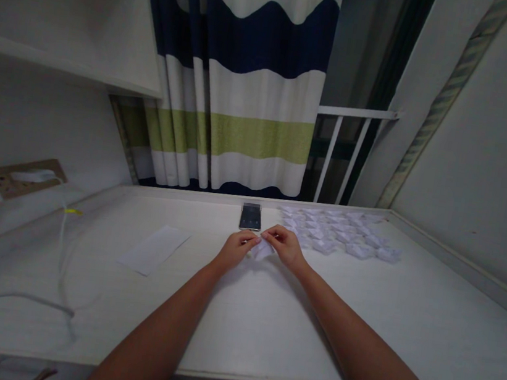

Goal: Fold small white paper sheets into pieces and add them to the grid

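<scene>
Over the middle of the white desk, a small piece of folded white paper (262, 251) is pinched between both hands. My left hand (237, 249) grips its upper left edge with thumb and fingertips. On the other side, my right hand (285, 246) is closed on the upper right edge, so the fingertips nearly meet. Fine folds in the paper are too small to make out. To the right and farther back, several folded white paper pieces (339, 232) lie in rows. Left of my hands are flat white paper sheets (155, 249).
A phone (250, 216) lies just beyond my hands. Pale cables (24, 296) run over the left side of the white desk (261, 340). A striped curtain (265, 98) hangs behind the desk, and a shelf (65, 62) juts out at upper left.
</scene>
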Demonstrator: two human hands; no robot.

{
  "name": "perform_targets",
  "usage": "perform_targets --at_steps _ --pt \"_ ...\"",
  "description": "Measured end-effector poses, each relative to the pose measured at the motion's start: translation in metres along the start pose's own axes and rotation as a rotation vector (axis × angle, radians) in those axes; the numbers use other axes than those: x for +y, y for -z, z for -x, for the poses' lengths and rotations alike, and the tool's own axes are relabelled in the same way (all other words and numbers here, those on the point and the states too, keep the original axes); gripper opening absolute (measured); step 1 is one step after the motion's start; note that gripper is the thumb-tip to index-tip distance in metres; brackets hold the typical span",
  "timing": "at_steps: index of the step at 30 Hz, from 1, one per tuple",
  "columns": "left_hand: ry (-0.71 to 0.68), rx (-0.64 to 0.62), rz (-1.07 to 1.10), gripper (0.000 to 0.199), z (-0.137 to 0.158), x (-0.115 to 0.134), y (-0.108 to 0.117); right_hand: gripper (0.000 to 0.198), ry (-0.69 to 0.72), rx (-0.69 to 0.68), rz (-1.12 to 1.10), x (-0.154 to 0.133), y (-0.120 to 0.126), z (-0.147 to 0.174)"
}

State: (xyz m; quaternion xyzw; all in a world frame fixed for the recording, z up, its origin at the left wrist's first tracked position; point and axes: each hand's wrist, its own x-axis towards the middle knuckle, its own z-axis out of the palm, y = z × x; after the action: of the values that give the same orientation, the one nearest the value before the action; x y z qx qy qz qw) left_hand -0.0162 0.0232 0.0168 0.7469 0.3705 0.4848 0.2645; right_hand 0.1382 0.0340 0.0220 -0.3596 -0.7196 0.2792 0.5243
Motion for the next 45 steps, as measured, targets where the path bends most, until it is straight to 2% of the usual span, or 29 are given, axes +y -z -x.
perform_targets --at_steps 13,25,34,45 --pt "0.094 -0.042 0.075 0.030 0.0001 0.0037 -0.0009 0.025 -0.079 -0.036 -0.104 0.0017 -0.0010 -0.0011" --pt "0.209 0.068 0.255 0.029 0.0008 0.0015 -0.0026 0.024 -0.056 -0.014 -0.050 0.0011 -0.0015 0.0007" --pt "0.280 0.003 0.392 0.034 0.0014 0.0051 -0.0032 0.027 -0.100 -0.044 -0.096 -0.0043 0.0003 -0.0012" --pt "0.331 0.126 0.441 0.035 -0.0008 0.0018 -0.0001 0.029 -0.110 -0.069 -0.049 -0.0038 0.0040 -0.0010"
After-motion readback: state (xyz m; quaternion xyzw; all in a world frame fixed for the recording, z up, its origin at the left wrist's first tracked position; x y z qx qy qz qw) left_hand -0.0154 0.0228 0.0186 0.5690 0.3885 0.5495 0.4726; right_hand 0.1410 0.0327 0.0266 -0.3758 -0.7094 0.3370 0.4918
